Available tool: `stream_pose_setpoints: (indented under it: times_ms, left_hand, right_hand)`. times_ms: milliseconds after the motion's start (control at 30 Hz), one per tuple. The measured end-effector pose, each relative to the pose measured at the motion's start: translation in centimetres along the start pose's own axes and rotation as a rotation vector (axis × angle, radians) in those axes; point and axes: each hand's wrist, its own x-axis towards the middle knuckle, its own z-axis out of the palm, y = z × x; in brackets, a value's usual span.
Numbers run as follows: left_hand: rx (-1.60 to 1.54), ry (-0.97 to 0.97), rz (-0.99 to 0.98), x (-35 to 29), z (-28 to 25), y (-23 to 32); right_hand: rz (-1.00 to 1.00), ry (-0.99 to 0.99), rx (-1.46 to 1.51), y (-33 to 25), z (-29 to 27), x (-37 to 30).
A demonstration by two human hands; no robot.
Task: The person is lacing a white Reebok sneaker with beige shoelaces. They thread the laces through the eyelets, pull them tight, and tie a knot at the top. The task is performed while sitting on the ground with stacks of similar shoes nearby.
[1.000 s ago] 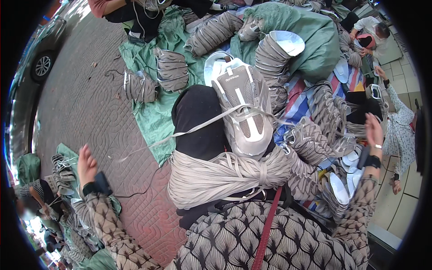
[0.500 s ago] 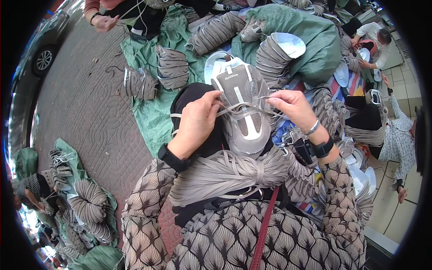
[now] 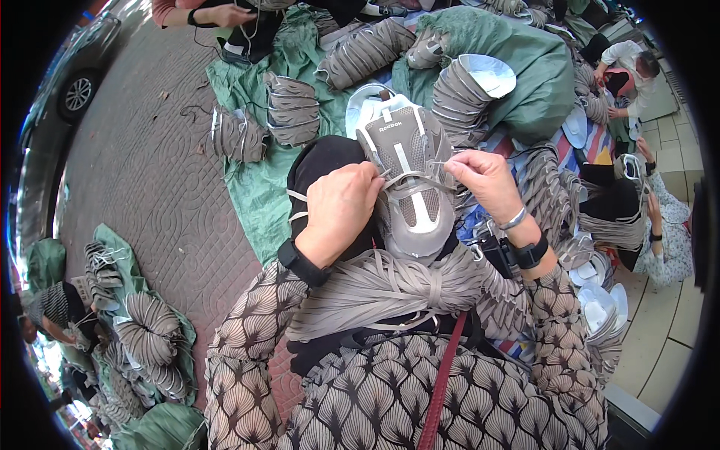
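While at opposite edges of the shoe upper (image 3: 403, 152) — left fingers (image 3: 369, 173) and right fingers (image 3: 461, 166) pinch-tight on lace (image 3: 412, 175).

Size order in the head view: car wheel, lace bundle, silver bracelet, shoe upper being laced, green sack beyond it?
1. Green sack
2. Lace bundle and shoe upper: too alike to rank
3. Car wheel
4. Silver bracelet

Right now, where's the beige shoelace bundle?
In the head view, the beige shoelace bundle lies across the person's lap, just below centre, between the toe of the grey shoe upper and the red strap.
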Motion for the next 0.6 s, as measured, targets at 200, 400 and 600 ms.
stream_pose_setpoints:
  times_ms: [200, 400, 600]
  left_hand:
    - [0.021, -0.030, -0.034, -0.6, -0.2, 0.0]
    - [0.003, -0.058, -0.057, -0.6, -0.2, -0.1]
    - [-0.014, -0.053, -0.053, -0.7, -0.2, -0.1]
  right_hand:
    - [0.042, -0.019, -0.019, 0.1, 0.3, 0.3]
    - [0.027, -0.010, -0.003, 0.1, 0.8, 0.4]
    - [-0.241, 0.198, -0.391, -0.9, 2.1, -0.1]
